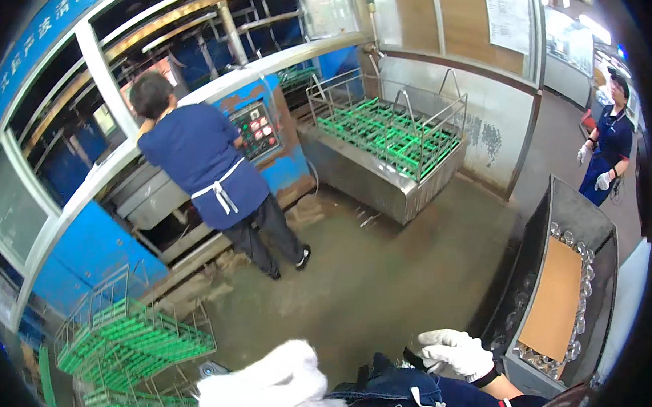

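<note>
Right hand (456, 354), white-gloved: we see its fingers curled shut at a dark blue garment (399, 389) low in view (whether it truly grips the cloth, we cannot tell). Left hand (272, 384), gloved: a white blur, grip unreadable. Just right: grey bin (600, 228) with cardboard sheet (556, 299). Left: green wire racks (132, 343).

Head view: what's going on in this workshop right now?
The wearer's gloved right hand rests near their dark blue clothing, beside a grey bin holding a cardboard sheet over clear glass pieces. The gloved left hand is blurred and seems to hold nothing. A person in an apron stands at a blue machine's control panel.
</note>
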A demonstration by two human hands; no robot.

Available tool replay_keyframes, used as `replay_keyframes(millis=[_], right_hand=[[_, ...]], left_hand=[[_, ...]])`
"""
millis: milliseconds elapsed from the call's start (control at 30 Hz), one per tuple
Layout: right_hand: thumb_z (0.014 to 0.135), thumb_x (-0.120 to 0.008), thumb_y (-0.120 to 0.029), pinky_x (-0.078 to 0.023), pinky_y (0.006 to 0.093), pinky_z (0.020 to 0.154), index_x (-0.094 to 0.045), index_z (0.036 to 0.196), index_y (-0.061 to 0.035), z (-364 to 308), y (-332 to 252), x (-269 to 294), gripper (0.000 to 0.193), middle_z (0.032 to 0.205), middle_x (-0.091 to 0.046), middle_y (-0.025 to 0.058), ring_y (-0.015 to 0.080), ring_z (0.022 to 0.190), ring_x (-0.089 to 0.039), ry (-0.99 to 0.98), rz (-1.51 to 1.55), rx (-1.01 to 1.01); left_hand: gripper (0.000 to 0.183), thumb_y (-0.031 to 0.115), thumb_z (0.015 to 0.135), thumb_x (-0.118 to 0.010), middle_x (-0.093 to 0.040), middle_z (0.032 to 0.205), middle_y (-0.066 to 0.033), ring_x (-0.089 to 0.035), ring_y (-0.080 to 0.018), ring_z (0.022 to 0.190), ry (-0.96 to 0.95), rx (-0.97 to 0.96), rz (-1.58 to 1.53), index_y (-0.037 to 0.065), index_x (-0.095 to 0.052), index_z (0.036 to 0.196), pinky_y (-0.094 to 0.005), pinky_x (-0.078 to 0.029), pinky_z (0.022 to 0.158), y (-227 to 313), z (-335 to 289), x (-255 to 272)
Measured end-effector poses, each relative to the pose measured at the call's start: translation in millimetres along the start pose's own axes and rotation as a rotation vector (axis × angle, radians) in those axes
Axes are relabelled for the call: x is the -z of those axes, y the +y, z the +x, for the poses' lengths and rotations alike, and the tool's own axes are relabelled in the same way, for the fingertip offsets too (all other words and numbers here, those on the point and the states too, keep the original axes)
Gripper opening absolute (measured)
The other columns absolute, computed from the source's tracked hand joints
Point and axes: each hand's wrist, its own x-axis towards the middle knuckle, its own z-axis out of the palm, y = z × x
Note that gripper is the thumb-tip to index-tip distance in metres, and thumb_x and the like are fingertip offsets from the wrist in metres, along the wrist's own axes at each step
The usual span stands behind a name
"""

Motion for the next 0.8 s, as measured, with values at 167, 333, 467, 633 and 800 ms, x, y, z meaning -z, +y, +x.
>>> replay_keyframes(millis=[167,333,467,633,800], right_hand=[[0.093,-0.075,-0.019,-0.055,0.0257,0.073,-0.061,0.133,0.0026,72,-39,-12,0.047,0.101,-0.074,0.0111,0.0126,0.082,-0.067,0.056,-0.300,-0.034],[0.088,-0.081,-0.024,-0.056,0.0290,0.085,-0.062,0.131,0.0007,169,-25,-1,0.054,0.108,-0.075,0.0122,0.0153,0.093,-0.069,0.090,-0.351,0.203],[0.080,-0.087,-0.033,-0.055,0.0311,0.089,-0.060,0.134,-0.0019,243,-71,-29,0.068,0.109,-0.074,0.0131,0.0177,0.095,-0.069,0.270,-0.629,0.225],[0.072,-0.090,-0.044,-0.051,0.0360,0.102,-0.043,0.150,-0.0018,339,-116,-35,0.100,0.128,-0.067,0.0198,0.0281,0.120,-0.065,0.463,-0.608,0.165],[0.066,-0.096,-0.039,-0.034,0.0374,0.119,-0.034,0.153,0.0069,426,-180,-23,0.116,0.152,-0.048,0.0224,0.0313,0.144,-0.042,0.520,-0.391,0.230]], left_hand=[[0.023,0.024,0.093,-0.059,-0.066,0.071,-0.0084,-0.069,-0.0246,0.069,-0.315,-0.274,-0.064,0.011,-0.070,0.079,-0.0337,-0.053,0.057,-93,-10,-28],[0.013,0.019,0.078,-0.070,-0.063,0.078,-0.0033,-0.066,-0.0254,0.072,-0.749,0.352,-0.015,0.013,-0.067,0.090,-0.0386,-0.052,0.058,-194,-78,-66],[0.031,0.019,0.080,-0.071,-0.072,0.097,-0.0052,-0.071,-0.0244,0.078,-0.968,0.426,0.115,0.014,-0.071,0.110,-0.0363,-0.057,0.062,-291,-172,-89],[0.053,0.038,0.088,-0.067,-0.069,0.110,-0.0213,-0.066,-0.0434,0.103,-1.684,0.884,0.049,0.009,-0.059,0.132,-0.0533,-0.053,0.088,-372,-272,-93],[0.061,0.043,0.089,-0.068,-0.067,0.118,-0.0238,-0.064,-0.0435,0.111,-1.551,1.013,-0.139,0.009,-0.055,0.138,-0.0506,-0.051,0.095,-430,-299,-113]])
